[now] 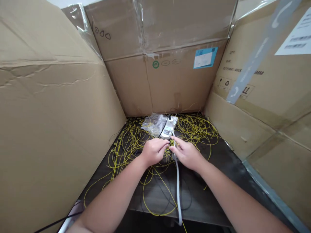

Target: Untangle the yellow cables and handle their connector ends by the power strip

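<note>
My left hand (155, 151) and my right hand (187, 154) meet over the middle of the dark table, thumbs and fingers pinched close together. A small piece of thin yellow cable (171, 142) shows between the fingertips; its end is too small to make out. Loose coils of the same yellow cable (198, 127) spread on both sides of the hands. Just beyond my fingers lies a white power strip (169, 126) with a black plug (169, 117) in it. Its thick white cord (178, 187) passes by my right hand toward the table's front edge.
Crumpled clear plastic (153, 124) lies left of the power strip. Cardboard walls stand on the left (48, 129), at the back (175, 84) and on the right (274, 110) around the dark tabletop (194, 200). Small yellowish pieces (116, 146) are scattered along the left side.
</note>
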Motion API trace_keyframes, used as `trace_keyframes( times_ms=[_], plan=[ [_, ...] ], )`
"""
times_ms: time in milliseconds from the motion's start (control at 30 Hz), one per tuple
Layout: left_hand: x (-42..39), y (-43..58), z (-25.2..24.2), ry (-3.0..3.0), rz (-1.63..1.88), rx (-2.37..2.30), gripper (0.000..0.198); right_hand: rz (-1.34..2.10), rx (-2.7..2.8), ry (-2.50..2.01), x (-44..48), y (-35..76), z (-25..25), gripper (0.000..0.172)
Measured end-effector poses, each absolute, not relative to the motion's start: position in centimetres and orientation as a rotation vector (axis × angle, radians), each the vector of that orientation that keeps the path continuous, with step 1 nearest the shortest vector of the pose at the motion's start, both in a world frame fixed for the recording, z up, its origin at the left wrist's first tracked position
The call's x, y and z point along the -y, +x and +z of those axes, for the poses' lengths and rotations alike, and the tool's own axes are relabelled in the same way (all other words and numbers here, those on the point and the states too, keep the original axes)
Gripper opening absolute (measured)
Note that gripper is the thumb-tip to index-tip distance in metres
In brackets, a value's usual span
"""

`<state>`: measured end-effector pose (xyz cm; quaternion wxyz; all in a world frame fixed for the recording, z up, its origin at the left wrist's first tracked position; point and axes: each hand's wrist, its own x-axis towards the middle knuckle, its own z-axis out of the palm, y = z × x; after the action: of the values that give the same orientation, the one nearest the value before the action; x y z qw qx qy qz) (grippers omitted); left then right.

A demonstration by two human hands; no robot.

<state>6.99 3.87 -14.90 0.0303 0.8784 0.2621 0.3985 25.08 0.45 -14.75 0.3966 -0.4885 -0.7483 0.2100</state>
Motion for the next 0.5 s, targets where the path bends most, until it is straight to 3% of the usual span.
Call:
trace_keyframes(
  times_ms=[100,233,367,500],
  plan=[
    [-3.6,7.1,-14.8,2.704,1.241,-0.716,0.020,0.401,2.048,-1.185,-0.4,24.4,-15.6,0.026],
    [-3.8,7.0,-14.8,2.642,1.256,-0.718,0.019,0.296,2.087,-1.130,-0.5,24.7,-15.2,0.034],
    [-4.0,6.9,-14.6,2.497,1.273,-0.894,0.017,0.287,1.861,-1.166,-0.2,26.0,-13.8,0.036],
    [-4.2,6.9,-14.5,2.207,1.335,-1.080,0.017,0.345,1.428,-1.196,-0.5,27.8,-13.2,0.026]
  ],
)
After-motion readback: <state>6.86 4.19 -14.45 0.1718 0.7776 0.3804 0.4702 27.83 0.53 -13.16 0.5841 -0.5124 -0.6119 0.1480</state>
